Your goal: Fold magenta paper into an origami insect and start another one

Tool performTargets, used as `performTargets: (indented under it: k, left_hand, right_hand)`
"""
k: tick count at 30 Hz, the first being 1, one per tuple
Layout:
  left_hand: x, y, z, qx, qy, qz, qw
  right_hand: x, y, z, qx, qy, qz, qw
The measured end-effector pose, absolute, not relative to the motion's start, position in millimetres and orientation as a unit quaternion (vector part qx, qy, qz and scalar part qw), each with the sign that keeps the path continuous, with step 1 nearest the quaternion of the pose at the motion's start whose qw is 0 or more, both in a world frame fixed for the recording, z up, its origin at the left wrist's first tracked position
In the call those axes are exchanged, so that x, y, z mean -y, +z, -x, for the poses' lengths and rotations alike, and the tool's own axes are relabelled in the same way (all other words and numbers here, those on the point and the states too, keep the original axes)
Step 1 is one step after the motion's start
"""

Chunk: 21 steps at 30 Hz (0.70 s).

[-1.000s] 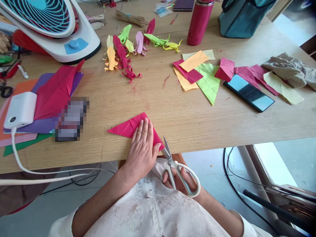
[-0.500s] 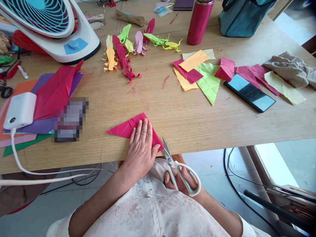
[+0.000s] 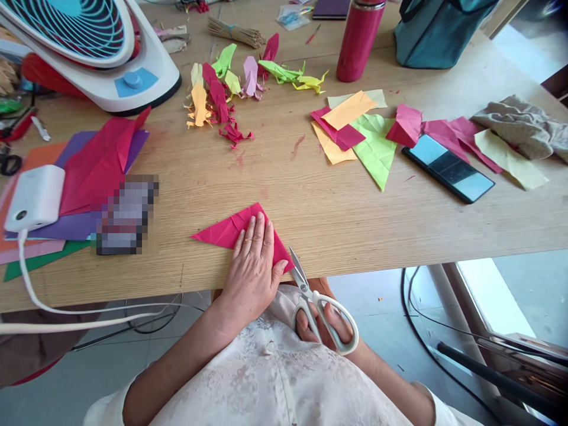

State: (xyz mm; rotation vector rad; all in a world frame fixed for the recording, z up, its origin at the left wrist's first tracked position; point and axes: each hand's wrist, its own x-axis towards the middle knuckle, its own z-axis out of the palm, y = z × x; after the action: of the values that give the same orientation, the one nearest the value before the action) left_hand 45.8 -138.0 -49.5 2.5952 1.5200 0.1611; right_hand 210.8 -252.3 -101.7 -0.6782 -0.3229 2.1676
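Note:
A folded red paper triangle (image 3: pixel 222 230) lies by the table's near edge. My left hand (image 3: pixel 252 260) rests flat on it, fingers stretched out and thumb near its right corner. With thumb and fingers through the white handles, my right hand (image 3: pixel 328 325) grips a pair of scissors (image 3: pixel 304 289) just off the table edge. The blades point up and to the left, slightly apart, at the right corner of the paper. Whether the corner sits between the blades is hard to make out.
Folded paper animals (image 3: pixel 217 97) stand in a cluster at the back. Coloured paper pieces (image 3: pixel 375 145) and a phone (image 3: pixel 449 168) lie on the right. A fan (image 3: pixel 146 65), a white charger (image 3: pixel 35 198) with its cable, and paper sheets (image 3: pixel 89 171) occupy the left. A red bottle (image 3: pixel 360 41) stands behind.
The scissors have shifted very slightly left, and their blades and handles have come a little closer together. My left hand and the red paper have stayed put.

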Motion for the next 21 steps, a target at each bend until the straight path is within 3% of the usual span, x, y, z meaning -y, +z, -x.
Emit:
performTargets:
  k: [21]
  left_hand:
    - [140, -49, -46, -0.493, 0.052, -0.867, 0.055]
  right_hand:
    - [252, -108, -212, 0.163, 0.86, 0.239, 0.421]
